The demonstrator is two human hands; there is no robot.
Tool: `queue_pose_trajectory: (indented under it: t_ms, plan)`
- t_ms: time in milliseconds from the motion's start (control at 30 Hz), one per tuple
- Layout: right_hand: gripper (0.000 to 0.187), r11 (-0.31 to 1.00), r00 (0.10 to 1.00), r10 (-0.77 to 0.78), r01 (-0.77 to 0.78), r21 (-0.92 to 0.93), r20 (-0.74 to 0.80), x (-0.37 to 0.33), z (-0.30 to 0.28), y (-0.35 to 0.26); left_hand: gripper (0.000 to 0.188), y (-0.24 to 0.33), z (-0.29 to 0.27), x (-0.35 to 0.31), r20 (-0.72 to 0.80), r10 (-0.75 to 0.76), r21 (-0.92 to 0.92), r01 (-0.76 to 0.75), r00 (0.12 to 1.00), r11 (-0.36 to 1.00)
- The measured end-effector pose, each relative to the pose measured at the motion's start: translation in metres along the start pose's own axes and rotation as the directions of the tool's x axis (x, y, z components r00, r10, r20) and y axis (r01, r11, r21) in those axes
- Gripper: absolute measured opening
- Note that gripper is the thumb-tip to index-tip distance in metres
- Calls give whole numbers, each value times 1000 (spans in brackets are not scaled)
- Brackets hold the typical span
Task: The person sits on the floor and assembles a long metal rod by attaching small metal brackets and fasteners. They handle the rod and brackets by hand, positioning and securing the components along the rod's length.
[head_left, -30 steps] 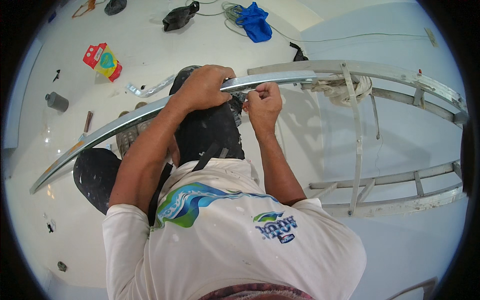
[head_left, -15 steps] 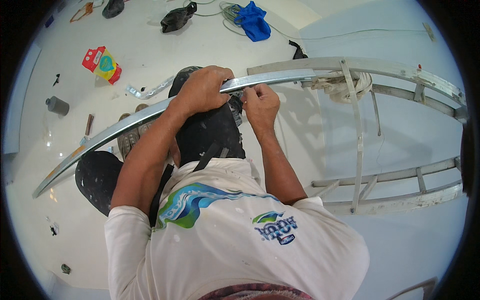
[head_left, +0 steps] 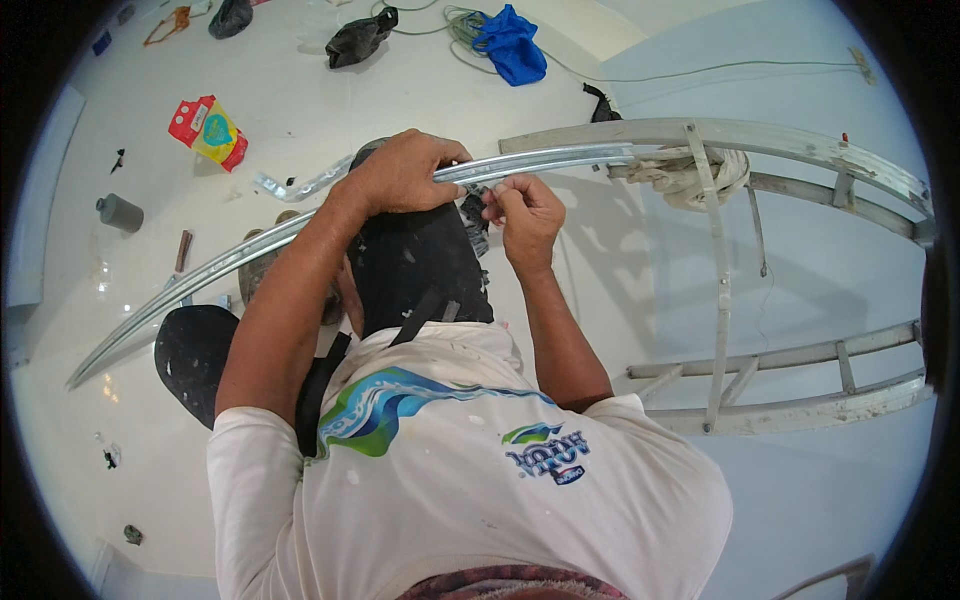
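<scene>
Channel (head_left: pixel 550 158): long, shiny silver, ridged lengthwise. Left hand (head_left: pixel 405 172) grips it, ends toward 8 and 3 o'clock. Passes right hand (head_left: pixel 530 208) at its 12; fingertips bunched, can't tell if holding anything.

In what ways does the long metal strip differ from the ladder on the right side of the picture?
The metal strip is one narrow, grooved length, while the ladder has rails joined by rungs. The left hand holds the strip; no hand holds the ladder. The strip looks shinier, whereas the ladder is duller and stained. Both are silvery grey.
</scene>
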State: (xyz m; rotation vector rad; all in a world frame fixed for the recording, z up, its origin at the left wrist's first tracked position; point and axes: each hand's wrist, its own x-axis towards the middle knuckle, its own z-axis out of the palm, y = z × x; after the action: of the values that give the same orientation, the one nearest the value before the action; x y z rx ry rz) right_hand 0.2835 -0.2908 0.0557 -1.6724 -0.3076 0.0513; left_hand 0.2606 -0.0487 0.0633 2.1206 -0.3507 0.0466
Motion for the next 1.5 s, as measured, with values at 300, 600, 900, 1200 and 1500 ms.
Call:
queue_pose_trajectory:
  t_ms: [300,600,900,1200,1500]
  plan:
    - [41,937,936,348,-349,14,56,1,12,-22,54,-5,4,1,-32,83,144,-78,996,986]
    - [29,984,989,108,-92,-151,97,19,-30,-22,46,-9,-17,-3,-45,-25,-6,24,999,1000]
    - [10,723,886,-403,461,-514,229,22,-40,-50,41,-8,-2,-9,-142,130,142,-110,981,984]
    - [23,59,543,-82,840,-540,836,56,-16,-105,36,0,4,-16,-170,120,216,-81,978,973]
    - [16,10,198,212,979,-205,957,107,1,-139,37,9,-14,-25,-57,43,141,-34,997,989]
